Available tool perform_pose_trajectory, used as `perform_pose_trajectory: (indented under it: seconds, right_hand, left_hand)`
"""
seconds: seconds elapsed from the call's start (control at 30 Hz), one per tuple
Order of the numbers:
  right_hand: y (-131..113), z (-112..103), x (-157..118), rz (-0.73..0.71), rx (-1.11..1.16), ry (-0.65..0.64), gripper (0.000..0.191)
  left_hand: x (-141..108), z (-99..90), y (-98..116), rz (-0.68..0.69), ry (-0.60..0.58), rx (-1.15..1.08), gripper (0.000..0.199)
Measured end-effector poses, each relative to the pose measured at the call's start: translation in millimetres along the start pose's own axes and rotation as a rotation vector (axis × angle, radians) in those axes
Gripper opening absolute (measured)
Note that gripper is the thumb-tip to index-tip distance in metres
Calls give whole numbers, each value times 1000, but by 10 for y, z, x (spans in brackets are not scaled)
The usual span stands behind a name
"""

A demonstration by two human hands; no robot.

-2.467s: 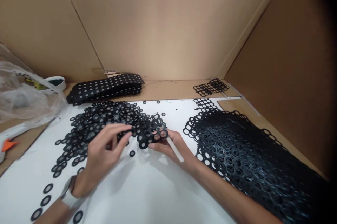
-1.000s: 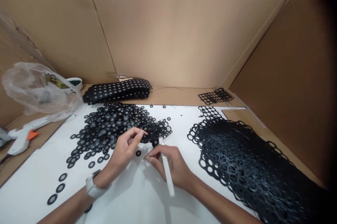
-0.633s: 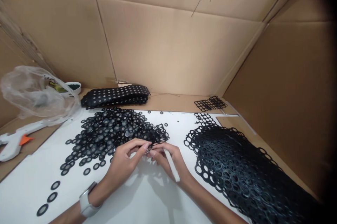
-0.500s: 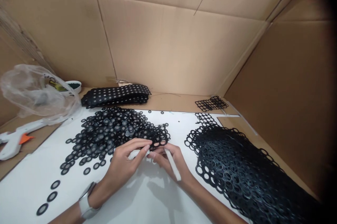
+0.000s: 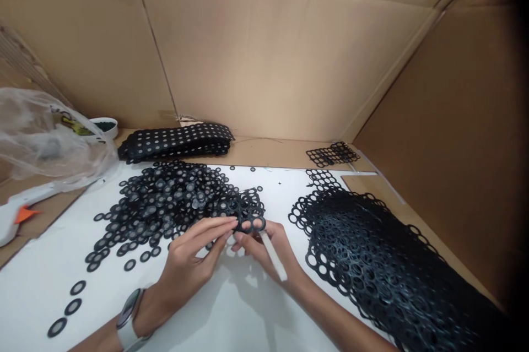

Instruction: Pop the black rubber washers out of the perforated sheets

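Note:
A small black sheet of joined open rings is held up between my two hands, above the middle of the white table. My left hand, with a watch on its wrist, pinches the sheet's near left edge between thumb and fingertips. My right hand has its fingers closed at the near right edge, partly behind the sheet. Between its thumb and forefinger rests a slim white stick-like tool, its far end hidden. Just beyond lies a heap of small black discs with grey centres.
At right is a large pile of black ring sheets; smaller ring pieces lie behind it. A stack of dotted black strips sits at the back. At left are a plastic bag, a white tub and a white tool with an orange trigger.
The whole view has shifted slightly. The fingertips of my left hand have moved a little along the sheet's near edge. My right hand keeps hold of the sheet and the white tool.

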State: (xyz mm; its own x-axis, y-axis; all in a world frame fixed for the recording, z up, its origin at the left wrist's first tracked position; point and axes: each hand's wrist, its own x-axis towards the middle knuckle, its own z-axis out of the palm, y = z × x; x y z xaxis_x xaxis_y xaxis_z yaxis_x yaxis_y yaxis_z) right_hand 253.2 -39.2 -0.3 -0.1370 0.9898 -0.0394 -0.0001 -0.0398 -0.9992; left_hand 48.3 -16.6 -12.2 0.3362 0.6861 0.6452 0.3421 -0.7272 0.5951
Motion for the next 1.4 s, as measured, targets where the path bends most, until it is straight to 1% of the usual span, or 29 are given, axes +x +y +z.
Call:
perform_pose_trajectory:
  seconds: [0.13,0.23,0.37,0.47,0.6,0.67,0.77,0.83,0.87,0.93,1.0,1.07,1.13,1.2,1.3,1.37,1.4]
  right_hand:
    - [-10,10,-16,3,25,4,31]
    - [-35,18,-27,-20,12,19,30]
    - [-65,28,-52,-71,-44,60,19]
    - [-51,41,-68,-88,-68,66,11]
    - [-3,77,-73,-116,-86,85,10]
    - [10,96,-69,-123,-75,95,7]
    - [2,103,-60,-120,-90,75,11]
    - [-11,86,-53,-115,-97,51,14]
    - [-16,71,-51,-112,-92,42,14]
    - [-19,34,-48,-95,-65,29,17]
    - [-16,-1,-46,-50,-25,19,21]
    - [-16,-32,-39,-9,12,41,25]
    - [-38,-64,-31,12,35,90,28]
    - [-93,-105,-41,46,51,125,27]
    - [-226,-188,-167,120,78,135,24]
    - [-305,-251,-370,172,126,173,24]
    - [-326,-282,-512,224,178,208,25]
  left_hand:
    - [7,0,15,-1,-1,-15,40]
    - [26,-4,31,-39,-13,-36,36]
    - [70,-45,27,-101,-93,-74,32]
    - [114,-92,2,-145,-137,-97,26]
    - [139,-106,3,-182,-171,-111,17]
    - [131,-77,23,-240,-189,-119,17]
    - [127,-16,15,-407,-220,-164,26]
    - [149,-6,-56,-498,-197,-180,35]
    - [171,-22,-114,-525,-153,-157,38]
    - [234,-111,-265,-554,-20,-48,40]
    - [314,-267,-429,-543,91,61,39]
    - [389,-447,-570,-499,151,136,34]
    - [435,-602,-665,-439,152,230,30]
    - [446,-696,-708,-378,108,348,30]
    - [418,-709,-675,-279,72,447,29]
    - [384,-654,-604,-186,67,428,27]
    - [363,-612,-559,-139,53,390,26]
